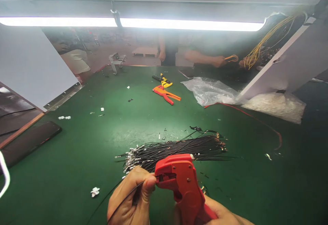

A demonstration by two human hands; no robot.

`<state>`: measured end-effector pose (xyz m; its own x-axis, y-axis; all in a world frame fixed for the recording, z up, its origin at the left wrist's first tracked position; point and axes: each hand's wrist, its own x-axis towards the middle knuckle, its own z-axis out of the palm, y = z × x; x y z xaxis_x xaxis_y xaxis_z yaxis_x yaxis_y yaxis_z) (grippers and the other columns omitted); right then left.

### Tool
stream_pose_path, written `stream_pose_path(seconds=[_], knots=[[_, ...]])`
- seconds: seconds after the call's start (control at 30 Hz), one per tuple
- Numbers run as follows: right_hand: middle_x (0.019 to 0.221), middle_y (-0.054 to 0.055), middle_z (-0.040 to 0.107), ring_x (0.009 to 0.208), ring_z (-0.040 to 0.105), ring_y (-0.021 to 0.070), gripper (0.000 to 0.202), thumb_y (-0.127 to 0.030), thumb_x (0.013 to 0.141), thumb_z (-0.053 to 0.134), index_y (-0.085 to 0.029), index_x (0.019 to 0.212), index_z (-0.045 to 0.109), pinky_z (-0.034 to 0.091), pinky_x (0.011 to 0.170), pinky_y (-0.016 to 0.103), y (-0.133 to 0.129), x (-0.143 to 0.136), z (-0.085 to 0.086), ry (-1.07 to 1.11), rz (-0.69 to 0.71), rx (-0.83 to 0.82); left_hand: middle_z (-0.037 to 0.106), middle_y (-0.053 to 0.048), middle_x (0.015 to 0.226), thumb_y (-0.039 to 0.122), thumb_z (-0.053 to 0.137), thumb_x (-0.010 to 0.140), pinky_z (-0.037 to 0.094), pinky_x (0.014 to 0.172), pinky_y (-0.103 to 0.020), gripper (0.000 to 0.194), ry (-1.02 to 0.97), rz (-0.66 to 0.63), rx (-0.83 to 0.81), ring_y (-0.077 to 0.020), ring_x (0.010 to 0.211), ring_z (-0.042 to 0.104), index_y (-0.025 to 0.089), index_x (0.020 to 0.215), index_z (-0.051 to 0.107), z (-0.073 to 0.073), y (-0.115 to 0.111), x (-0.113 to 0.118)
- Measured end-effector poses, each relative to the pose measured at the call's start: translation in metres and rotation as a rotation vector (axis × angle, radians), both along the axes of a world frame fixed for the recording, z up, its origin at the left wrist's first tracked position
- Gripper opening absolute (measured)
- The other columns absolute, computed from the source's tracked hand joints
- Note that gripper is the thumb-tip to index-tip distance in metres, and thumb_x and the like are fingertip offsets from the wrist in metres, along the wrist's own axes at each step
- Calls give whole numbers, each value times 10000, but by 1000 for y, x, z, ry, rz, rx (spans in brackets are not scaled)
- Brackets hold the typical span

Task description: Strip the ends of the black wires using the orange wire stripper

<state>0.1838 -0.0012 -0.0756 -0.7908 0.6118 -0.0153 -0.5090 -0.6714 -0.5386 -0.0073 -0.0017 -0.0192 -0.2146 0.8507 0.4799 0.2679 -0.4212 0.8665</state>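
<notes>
Green mat covers the bench across nearly the whole frame. White panels lean at upper left and upper right. Clear plastic bags lie at right of centre, with a red lead running from under them toward the right edge. A co-worker's hand at the far edge, upper right, holds yellow wires.

Black wire bundle lies at lower centre, metal terminals fanned out at its left end, just above the hands. Dark phone rests at the left edge.

Red crimper stands at bottom centre, head to the left. Right hand, largely cut off by the bottom edge, is wrapped around its handles. Left hand, bottom centre, pinches a single black wire between thumb and forefinger, with the wire's end at the crimper's mouth; the rest trails to lower left.

Orange stripper and a yellow-black tool lie together at upper centre. White connectors and wire offcuts are scattered over the mat.
</notes>
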Motion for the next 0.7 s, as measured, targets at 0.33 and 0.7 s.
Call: stream_pose_path(seconds=[0.33,0.7], knots=[[638,-60,472,495,307,50,439,-292,708,835,-82,1038,635,242,475,191,2,12,-3,-171,35,52,598,50,640,405,626,961,416,577,-230,299,-33,117,-26,-109,583,544,232,717,641,3,-6,12],[615,-85,420,464,256,35,413,-276,713,840,-100,1003,604,163,408,189,2,13,10,-213,-11,73,565,51,621,400,615,966,383,537,-235,312,22,106,-36,-105,542,506,227,707,636,1,-7,9]])
